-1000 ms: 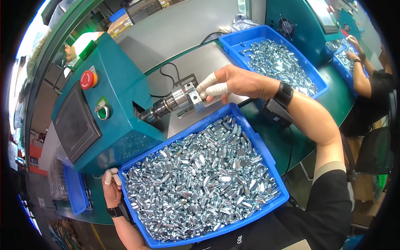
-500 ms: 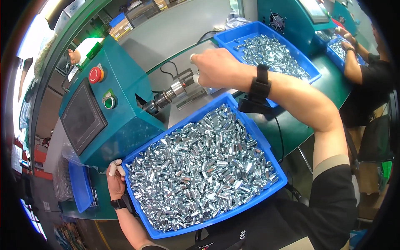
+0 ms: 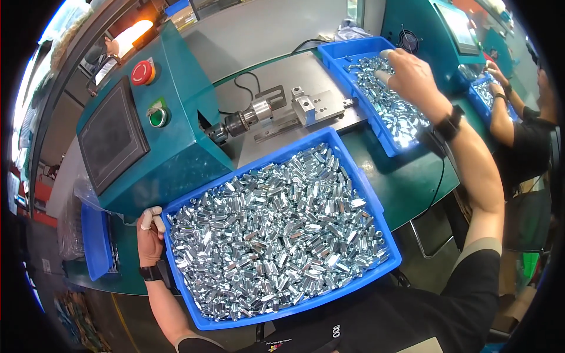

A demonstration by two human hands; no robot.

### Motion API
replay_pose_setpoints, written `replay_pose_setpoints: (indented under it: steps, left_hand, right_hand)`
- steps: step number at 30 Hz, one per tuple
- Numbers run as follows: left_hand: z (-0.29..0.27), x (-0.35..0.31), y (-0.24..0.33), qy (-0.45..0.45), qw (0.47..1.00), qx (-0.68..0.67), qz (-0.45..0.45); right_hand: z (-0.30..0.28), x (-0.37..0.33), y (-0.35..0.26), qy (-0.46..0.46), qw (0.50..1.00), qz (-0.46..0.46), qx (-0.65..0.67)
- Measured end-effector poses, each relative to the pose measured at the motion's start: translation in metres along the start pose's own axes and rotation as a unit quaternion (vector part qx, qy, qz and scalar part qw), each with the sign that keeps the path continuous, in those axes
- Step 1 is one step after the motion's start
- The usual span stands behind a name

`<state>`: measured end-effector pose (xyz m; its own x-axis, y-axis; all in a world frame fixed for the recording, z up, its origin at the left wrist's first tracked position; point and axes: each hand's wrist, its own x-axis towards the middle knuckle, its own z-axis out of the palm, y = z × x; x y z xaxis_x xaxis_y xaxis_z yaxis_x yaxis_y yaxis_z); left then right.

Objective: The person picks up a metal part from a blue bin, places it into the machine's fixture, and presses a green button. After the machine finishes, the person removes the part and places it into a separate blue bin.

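My right hand (image 3: 415, 79) hovers over the rear blue tray (image 3: 381, 132). White covers sit on its thumb and a finger; those two stand apart, and no part shows between them. Small shiny metal pieces (image 3: 391, 109) lie below it in that tray. My left hand (image 3: 150, 238), also with covered fingertips, is curled beside the left wall of the large blue tray (image 3: 393, 250). Whatever its fingers may hold is hidden. Many hexagonal metal sleeves (image 3: 276, 235) fill the large tray. Beyond it, the machine's chuck (image 3: 236, 123) points toward a metal fixture block (image 3: 306, 109).
The green machine (image 3: 176, 153) carries a dark screen (image 3: 113, 138), a red stop button (image 3: 142, 73) and a green button (image 3: 157, 117). A lamp (image 3: 141, 35) glows orange. Another blue tray (image 3: 96, 241) lies at far left. A co-worker (image 3: 512, 129) sits at far right.
My right hand has moved right, from beside the chuck to over the rear tray, and its fingers are apart. The fixture block is now uncovered. The lamp turned from green to orange.
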<state>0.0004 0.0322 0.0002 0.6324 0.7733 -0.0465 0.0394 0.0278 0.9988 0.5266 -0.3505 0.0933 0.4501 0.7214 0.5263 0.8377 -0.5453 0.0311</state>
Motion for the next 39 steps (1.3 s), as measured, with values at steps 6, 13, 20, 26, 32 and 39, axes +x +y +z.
replay_pose_setpoints:
  steps: [6,13,20,26,32,39]
  left_hand:
    - [-0.006,-0.003,-0.005,0.009,1.0,0.002,-0.004]
    - [0.002,0.0,-0.004,-0.005,1.0,-0.002,0.0]
    - [-0.002,-0.004,0.0,-0.01,1.0,-0.013,0.001]
    - [-0.002,-0.002,-0.003,-0.003,1.0,-0.008,0.0]
    - [-0.004,-0.003,-0.004,-0.014,1.0,-0.013,-0.002]
    - [-0.005,-0.002,-0.006,-0.017,1.0,-0.015,-0.004]
  right_hand:
    - [0.004,-0.032,-0.121,-0.175,0.847,-0.28,0.416]
    - [0.019,-0.046,-0.156,-0.173,0.822,-0.322,0.436]
    - [-0.002,-0.015,-0.124,-0.166,0.822,-0.086,0.538]
    - [0.023,0.016,-0.101,-0.105,0.848,0.052,0.517]
    - [0.031,0.023,-0.109,-0.069,0.875,0.022,0.479]
    - [0.036,0.027,-0.105,-0.076,0.889,-0.012,0.451]
